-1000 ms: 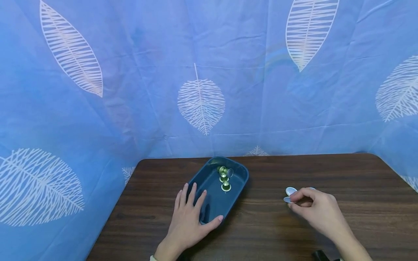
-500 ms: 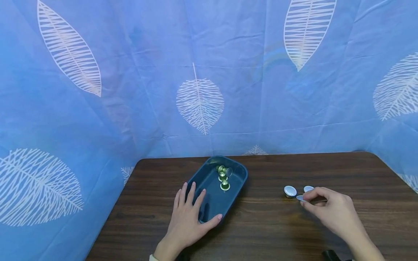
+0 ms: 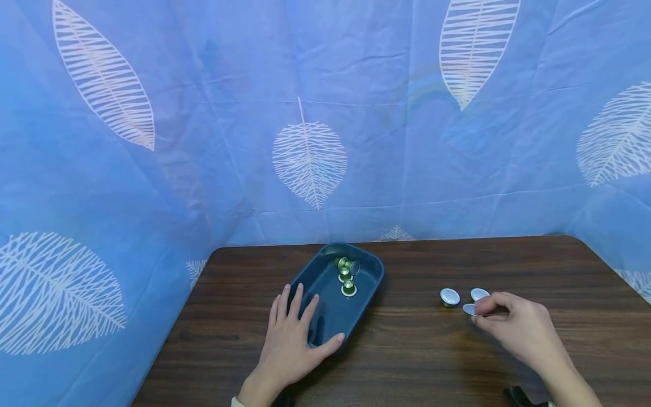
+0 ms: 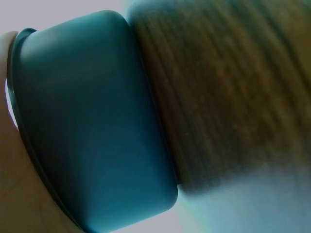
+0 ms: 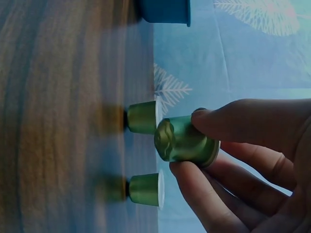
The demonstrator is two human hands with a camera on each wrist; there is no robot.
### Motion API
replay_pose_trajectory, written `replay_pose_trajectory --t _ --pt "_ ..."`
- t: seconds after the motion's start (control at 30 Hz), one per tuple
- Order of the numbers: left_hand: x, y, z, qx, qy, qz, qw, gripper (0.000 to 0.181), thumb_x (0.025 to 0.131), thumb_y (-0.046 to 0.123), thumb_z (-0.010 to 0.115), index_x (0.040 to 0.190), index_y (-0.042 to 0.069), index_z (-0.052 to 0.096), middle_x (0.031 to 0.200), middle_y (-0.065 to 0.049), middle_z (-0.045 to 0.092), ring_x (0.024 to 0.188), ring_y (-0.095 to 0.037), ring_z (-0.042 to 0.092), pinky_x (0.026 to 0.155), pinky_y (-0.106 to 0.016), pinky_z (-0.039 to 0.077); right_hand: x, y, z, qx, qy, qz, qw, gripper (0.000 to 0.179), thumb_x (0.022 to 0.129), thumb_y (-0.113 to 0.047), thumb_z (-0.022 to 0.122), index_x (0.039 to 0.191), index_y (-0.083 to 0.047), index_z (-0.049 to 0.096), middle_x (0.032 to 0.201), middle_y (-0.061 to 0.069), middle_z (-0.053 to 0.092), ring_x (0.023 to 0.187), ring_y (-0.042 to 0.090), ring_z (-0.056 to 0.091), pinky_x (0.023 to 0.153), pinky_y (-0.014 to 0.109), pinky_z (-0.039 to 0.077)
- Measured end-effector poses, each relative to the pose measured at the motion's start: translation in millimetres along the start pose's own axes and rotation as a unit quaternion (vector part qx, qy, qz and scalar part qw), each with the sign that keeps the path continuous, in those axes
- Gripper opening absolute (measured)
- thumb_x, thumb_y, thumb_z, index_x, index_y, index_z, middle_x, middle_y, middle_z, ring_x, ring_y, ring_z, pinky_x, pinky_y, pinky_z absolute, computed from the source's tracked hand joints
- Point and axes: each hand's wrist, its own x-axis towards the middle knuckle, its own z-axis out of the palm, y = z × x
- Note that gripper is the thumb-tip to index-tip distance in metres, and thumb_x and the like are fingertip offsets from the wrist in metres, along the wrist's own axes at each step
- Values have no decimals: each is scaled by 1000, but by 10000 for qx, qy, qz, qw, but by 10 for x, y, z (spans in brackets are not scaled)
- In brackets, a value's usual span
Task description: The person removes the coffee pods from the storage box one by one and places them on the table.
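A green coffee capsule (image 5: pixel 187 141) with a pale lid is pinched between the thumb and fingers of my right hand (image 3: pixel 524 330). In the right wrist view it is tilted, above the table. Two more capsules stand lid up on the table: one (image 3: pixel 450 297) to the left of the held one, another (image 3: pixel 479 294) just behind it. My left hand (image 3: pixel 291 347) rests on the near left rim of a dark blue tray (image 3: pixel 333 316), fingers spread, thumb at the near end. Several green capsules (image 3: pixel 348 288) lie or stand toward the tray's far end.
The brown wooden table (image 3: pixel 407 362) ends at a blue cloth (image 3: pixel 386 141) printed with white leaves, hanging behind it and at the sides. A black object (image 3: pixel 520 395), partly cut off, shows beneath the right wrist.
My right hand has moved right with the held capsule, away from the left standing capsule, and has hardly shifted in the last half second. The left hand stays on the tray.
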Motion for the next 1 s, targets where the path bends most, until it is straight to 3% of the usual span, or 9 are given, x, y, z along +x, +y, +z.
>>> replay_pose_trajectory --t 0.33,0.53,1.0 --pt "0 0 -13 -62 -231 -67 9997 97 73 93 31 146 30 45 161 -8 22 150 -34 7 116 -62 10 32 87 107 -620 30 -263 9977 12 76 -18 79 78 -22 68 86 -5 70 70 3 61 55 23 43" --pt "2 -2 -15 -65 -175 -76 9998 96 73 92 32 145 30 46 161 -8 23 150 -35 8 116 -62 11 39 108 155 -907 26 -435 9949 16 75 -15 79 76 -22 65 87 -5 67 67 9 50 55 25 37" --pt "-4 -17 -29 -32 -92 63 9999 97 73 92 31 144 28 47 160 -8 25 149 -35 9 116 -61 10 34 165 227 -1248 432 -1087 9853 34 63 -19 87 68 -24 53 77 -6 51 65 4 41 55 24 35"
